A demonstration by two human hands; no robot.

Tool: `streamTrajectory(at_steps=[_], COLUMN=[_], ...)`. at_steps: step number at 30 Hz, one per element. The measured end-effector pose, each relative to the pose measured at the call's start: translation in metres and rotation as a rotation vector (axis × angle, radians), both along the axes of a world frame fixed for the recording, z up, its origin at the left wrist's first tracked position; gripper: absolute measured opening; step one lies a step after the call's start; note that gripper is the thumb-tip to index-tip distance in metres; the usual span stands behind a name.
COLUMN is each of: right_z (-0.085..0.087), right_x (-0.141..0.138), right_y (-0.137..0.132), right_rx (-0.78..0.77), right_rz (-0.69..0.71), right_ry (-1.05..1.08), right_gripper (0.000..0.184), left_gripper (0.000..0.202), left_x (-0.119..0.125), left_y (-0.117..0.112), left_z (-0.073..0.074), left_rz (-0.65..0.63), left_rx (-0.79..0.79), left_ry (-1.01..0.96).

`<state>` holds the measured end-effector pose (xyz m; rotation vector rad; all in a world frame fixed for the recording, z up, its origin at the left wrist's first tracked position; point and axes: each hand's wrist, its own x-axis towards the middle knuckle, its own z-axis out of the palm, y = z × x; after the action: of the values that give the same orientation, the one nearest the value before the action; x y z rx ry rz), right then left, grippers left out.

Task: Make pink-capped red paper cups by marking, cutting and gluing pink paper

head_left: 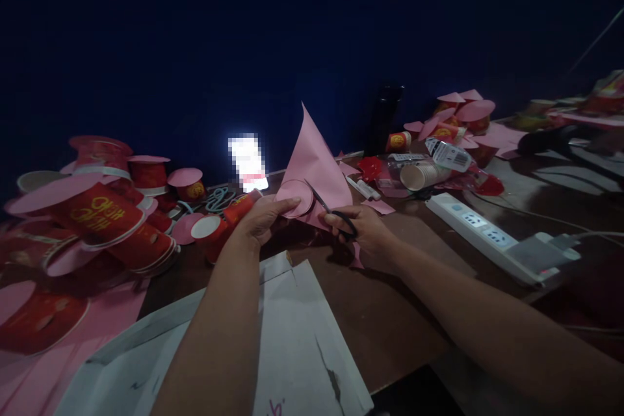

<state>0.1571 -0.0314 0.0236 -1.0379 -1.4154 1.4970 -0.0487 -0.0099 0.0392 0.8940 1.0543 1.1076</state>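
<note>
My left hand (pixel 262 218) pinches a sheet of pink paper (pixel 316 166) by a partly cut round piece, holding it upright above the brown table (pixel 390 312). My right hand (pixel 363 231) is closed on black-handled scissors (pixel 331 208), whose blades point up and left into the paper beside the round piece. Small pink scraps lie under and behind my right hand.
Red paper cups capped with pink discs (pixel 102 208) pile up at left, more (pixel 463 114) at back right. A white power strip (pixel 487 234) lies at right. White paper sheets (pixel 287 344) lie near me. A lit phone screen (pixel 247 161), a dark bottle (pixel 385 117), stacked plain cups (pixel 422 175).
</note>
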Motion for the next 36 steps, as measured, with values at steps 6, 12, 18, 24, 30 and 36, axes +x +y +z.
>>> streamTrajectory(at_steps=[6, 12, 18, 24, 30, 36], right_z=[-0.0001, 0.0003, 0.0022, 0.002, 0.0037, 0.0032], right_x=[0.0006, 0.0011, 0.0013, 0.0007, 0.0012, 0.002], right_y=[0.0008, 0.0012, 0.0008, -0.0004, 0.0023, 0.0025], right_rx=[-0.036, -0.038, -0.024, -0.014, 0.004, 0.018], right_rz=[0.001, 0.007, 0.004, -0.006, 0.005, 0.006], right_ry=[-0.003, 0.0, -0.01, -0.025, -0.051, -0.051], right_gripper=[0.037, 0.038, 0.037, 0.036, 0.037, 0.038], left_gripper=[0.034, 0.032, 0.032, 0.031, 0.03, 0.03], left_x=[-0.0022, -0.0028, -0.0041, -0.0031, -0.0018, -0.0038], left_y=[0.0008, -0.0001, 0.0004, -0.0013, -0.0038, -0.0019], left_z=[0.0007, 0.002, 0.0025, 0.0054, 0.0077, 0.0071], left_rz=[0.034, 0.042, 0.081, 0.135, 0.15, 0.132], left_rx=[-0.038, -0.046, -0.056, -0.063, -0.069, -0.077], left_ry=[0.004, 0.007, 0.008, -0.005, -0.029, -0.028])
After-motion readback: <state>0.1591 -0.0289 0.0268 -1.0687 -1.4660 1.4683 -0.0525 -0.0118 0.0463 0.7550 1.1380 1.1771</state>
